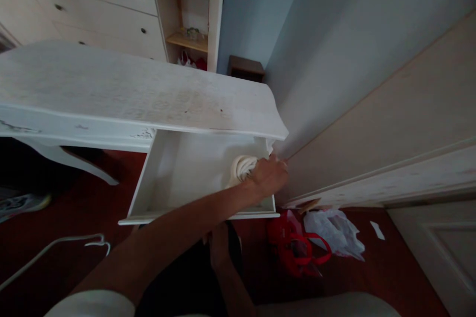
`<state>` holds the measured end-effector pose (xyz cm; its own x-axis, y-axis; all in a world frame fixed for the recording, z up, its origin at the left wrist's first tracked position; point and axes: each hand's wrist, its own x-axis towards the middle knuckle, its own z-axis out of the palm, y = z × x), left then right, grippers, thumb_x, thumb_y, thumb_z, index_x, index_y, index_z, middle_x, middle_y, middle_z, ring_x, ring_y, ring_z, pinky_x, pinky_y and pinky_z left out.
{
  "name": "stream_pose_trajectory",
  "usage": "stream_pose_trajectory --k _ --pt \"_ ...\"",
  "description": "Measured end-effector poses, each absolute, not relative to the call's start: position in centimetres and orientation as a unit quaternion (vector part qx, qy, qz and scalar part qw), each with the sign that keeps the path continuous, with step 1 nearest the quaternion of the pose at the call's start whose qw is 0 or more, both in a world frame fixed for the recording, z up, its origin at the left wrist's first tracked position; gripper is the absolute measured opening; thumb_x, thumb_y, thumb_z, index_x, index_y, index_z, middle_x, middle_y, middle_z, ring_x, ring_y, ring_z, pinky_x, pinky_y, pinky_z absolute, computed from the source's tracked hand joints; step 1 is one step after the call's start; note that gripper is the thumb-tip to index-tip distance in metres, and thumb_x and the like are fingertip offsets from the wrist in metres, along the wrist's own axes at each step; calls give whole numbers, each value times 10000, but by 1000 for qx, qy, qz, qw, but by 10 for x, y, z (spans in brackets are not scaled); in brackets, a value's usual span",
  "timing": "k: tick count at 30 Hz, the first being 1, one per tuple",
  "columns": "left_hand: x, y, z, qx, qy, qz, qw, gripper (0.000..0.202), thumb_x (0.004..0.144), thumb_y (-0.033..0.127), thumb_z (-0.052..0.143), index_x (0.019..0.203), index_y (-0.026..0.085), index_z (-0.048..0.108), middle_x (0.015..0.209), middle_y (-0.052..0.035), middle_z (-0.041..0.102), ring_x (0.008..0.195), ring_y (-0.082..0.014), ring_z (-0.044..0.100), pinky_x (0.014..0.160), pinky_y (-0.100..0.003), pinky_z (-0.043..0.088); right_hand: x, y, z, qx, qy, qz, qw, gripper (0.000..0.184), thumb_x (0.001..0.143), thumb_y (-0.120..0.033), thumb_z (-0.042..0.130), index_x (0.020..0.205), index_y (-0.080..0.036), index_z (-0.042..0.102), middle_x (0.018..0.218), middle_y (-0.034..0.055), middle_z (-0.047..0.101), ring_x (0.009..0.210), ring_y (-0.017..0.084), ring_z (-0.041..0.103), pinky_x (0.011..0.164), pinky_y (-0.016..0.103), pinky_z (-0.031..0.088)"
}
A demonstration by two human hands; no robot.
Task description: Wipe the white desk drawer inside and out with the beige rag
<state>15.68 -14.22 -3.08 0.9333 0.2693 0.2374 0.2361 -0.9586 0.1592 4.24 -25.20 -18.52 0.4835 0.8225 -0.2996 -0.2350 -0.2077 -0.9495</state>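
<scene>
My left hand (269,176) reaches across to the right side of the pulled-out white drawer (193,166). Its fingers are closed on a bunched white cloth (243,167), which lies against the inside of the drawer near its right wall. The fingertips are mostly turned away from view. Lower down, my right hand (216,240) is beneath the drawer's front edge, close to my lap. Shadow and my left forearm hide most of its fingers.
Above the drawer stretches the white table top (141,89), with worn, dirty patches. A wall rises at the right. A red bag (293,247) and a white plastic bag (334,230) lie on the red floor. A pale hanger-like hook (98,242) is at lower left.
</scene>
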Motion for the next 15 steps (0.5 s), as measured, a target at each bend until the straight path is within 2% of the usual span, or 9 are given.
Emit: stream_pose_trajectory --k 1,3,5,7,11,15 --pt "157 -127 -31 981 142 122 56 324 952 163 393 1020 165 711 1179 -126 617 1053 -300 557 685 -351 492 42 -252 -186 -615 -234 465 592 491 879 -531 534 532 -185 509 445 -29 408 430 96 380 489 252 329" --pt "156 -100 -34 981 159 106 39 338 949 166 381 1080 183 692 1302 -104 580 1079 -318 542 699 -373 497 40 -253 -186 -584 -224 485 611 436 837 -543 524 567 -205 571 432 -24 408 428 109 369 486 262 283" --pt "152 -82 -39 985 143 91 25 394 933 157 396 1243 252 620 1433 -53 498 1094 -311 529 717 -383 493 40 -253 -187 -572 -212 492 621 388 812 -540 529 646 -208 641 442 -24 430 431 113 372 489 260 266" --pt "148 -74 -43 986 138 88 15 442 935 167 391 1326 290 554 1493 -25 442 1110 -297 516 743 -382 483 40 -253 -188 -571 -211 496 619 390 805 -533 530 654 -198 660 438 -23 432 431 111 370 497 257 264" --pt "130 -72 -48 973 210 95 18 431 938 172 383 1319 263 563 1481 -7 468 1115 -271 508 809 -369 462 40 -252 -190 -572 -193 506 616 380 779 -531 560 666 -185 670 435 -26 428 429 106 361 498 254 253" --pt "66 -65 -45 949 292 119 3 441 927 154 394 1312 259 583 1452 25 508 1063 -223 527 926 -358 440 41 -253 -194 -564 -191 503 626 430 764 -587 586 688 -172 668 433 -32 426 421 103 348 487 257 242"
